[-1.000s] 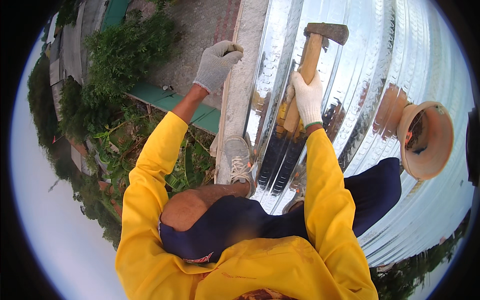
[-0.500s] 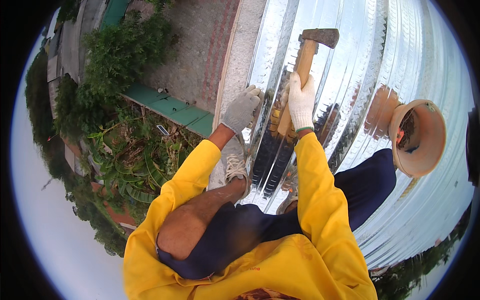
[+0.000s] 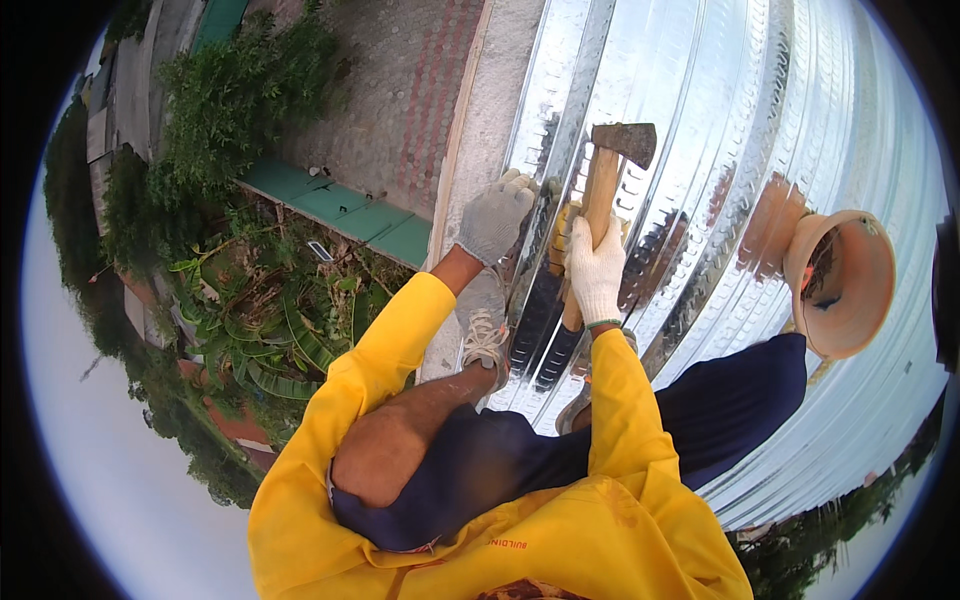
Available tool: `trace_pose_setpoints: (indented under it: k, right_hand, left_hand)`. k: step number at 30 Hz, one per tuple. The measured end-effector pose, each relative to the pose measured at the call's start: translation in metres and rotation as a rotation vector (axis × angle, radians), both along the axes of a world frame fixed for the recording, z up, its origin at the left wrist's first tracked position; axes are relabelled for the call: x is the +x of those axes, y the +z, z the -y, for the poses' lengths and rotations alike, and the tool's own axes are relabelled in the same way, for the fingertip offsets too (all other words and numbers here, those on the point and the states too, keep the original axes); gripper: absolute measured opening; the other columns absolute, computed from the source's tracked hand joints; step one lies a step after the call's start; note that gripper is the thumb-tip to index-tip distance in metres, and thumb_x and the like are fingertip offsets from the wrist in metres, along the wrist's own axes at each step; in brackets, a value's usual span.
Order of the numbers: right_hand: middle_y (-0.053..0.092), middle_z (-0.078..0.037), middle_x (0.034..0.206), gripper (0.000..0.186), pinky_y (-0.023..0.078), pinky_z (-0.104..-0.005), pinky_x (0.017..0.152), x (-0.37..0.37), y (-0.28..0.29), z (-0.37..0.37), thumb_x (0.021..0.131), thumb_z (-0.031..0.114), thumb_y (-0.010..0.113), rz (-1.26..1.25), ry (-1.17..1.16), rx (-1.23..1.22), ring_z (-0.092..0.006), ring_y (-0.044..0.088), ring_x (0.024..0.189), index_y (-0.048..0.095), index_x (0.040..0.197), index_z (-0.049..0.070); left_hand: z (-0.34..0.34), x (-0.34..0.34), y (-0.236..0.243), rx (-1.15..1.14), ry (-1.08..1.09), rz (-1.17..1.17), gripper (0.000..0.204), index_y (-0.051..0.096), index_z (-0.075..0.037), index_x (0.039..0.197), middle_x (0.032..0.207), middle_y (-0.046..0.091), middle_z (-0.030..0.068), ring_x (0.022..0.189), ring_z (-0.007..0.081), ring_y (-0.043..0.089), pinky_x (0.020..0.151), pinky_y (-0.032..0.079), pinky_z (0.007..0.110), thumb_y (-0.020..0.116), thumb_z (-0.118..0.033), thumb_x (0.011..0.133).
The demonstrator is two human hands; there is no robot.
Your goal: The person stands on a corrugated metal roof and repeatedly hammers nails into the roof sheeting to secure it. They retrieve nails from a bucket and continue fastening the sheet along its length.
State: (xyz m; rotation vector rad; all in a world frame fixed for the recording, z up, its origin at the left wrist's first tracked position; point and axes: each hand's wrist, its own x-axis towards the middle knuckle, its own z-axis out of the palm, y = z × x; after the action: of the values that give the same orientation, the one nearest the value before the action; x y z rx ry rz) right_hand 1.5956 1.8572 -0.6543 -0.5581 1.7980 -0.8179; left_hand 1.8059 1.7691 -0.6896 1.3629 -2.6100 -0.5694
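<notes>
My right hand [image 3: 597, 268], in a cream glove, is closed round the wooden handle [image 3: 600, 182] of a hatchet; its dark metal head [image 3: 625, 142] lies at the upper end, over the shiny ribbed metal sheeting [image 3: 720, 120]. My left hand [image 3: 495, 218], in a grey glove, is beside it at the sheeting's left edge, fingers slightly bent and apparently resting there, with nothing visible in them. A pale orange bucket [image 3: 860, 295] stands to the right on the sheeting, holding small dark pieces and something orange that I cannot make out.
A concrete ledge [image 3: 470, 110] runs along the sheeting's left side, beside my shoe [image 3: 483, 330]. Beyond the drop are paving [image 3: 390, 120], a green strip of roofing [image 3: 330, 210], trees [image 3: 220, 110] and plants. My bent legs cross the lower middle.
My left hand has come right and down from above the ledge to the sheeting's edge, its fingers less curled. My right hand and the hatchet have moved downward in the picture.
</notes>
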Motion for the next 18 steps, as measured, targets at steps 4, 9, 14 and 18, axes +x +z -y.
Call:
trace_pose_setpoints:
  k: [4,9,14,18]
  right_hand:
    - [0.074,-0.008,0.088,0.048,0.056,-0.0351,0.058,0.001,0.003,0.003,0.120,0.030,0.075,0.099,-0.125,0.006,-0.0142,0.069,0.064,0.064,0.155,-0.001]
    - [0.075,-0.007,0.090,0.050,0.056,-0.0340,0.058,0.013,-0.004,0.001,0.120,0.029,0.075,-0.089,-0.096,-0.076,-0.0142,0.070,0.065,0.063,0.157,-0.001]
    - [0.073,-0.006,0.088,0.048,0.055,-0.0319,0.057,0.018,-0.005,0.003,0.120,0.031,0.076,0.097,-0.312,-0.022,-0.0124,0.069,0.064,0.064,0.153,-0.002]
    - [0.072,-0.005,0.088,0.046,0.054,-0.0319,0.055,0.016,-0.001,0.006,0.120,0.031,0.077,0.117,-0.293,-0.063,-0.0118,0.067,0.063,0.065,0.151,-0.001]
  left_hand:
    - [0.001,0.011,-0.008,0.020,-0.090,0.024,0.025,0.077,-0.007,0.129,0.160,0.074,0.0127,0.153,0.0348,0.069,0.111,0.068,0.045,0.069,-0.006,0.105]
    - [0.005,0.015,-0.013,0.078,-0.072,-0.083,0.025,0.079,-0.008,0.127,0.155,0.077,0.0161,0.148,0.0377,0.073,0.111,0.067,0.048,0.071,-0.005,0.103]
    - [0.066,-0.001,-0.006,0.089,0.325,-0.390,0.015,0.084,-0.004,0.121,0.127,0.086,0.0158,0.118,0.0371,0.082,0.100,0.065,0.045,0.078,-0.010,0.109]
    - [0.145,-0.002,-0.009,0.462,0.412,-0.578,0.014,0.091,-0.001,0.115,0.113,0.089,0.0165,0.110,0.0245,0.083,0.100,0.064,0.038,0.083,-0.009,0.108]
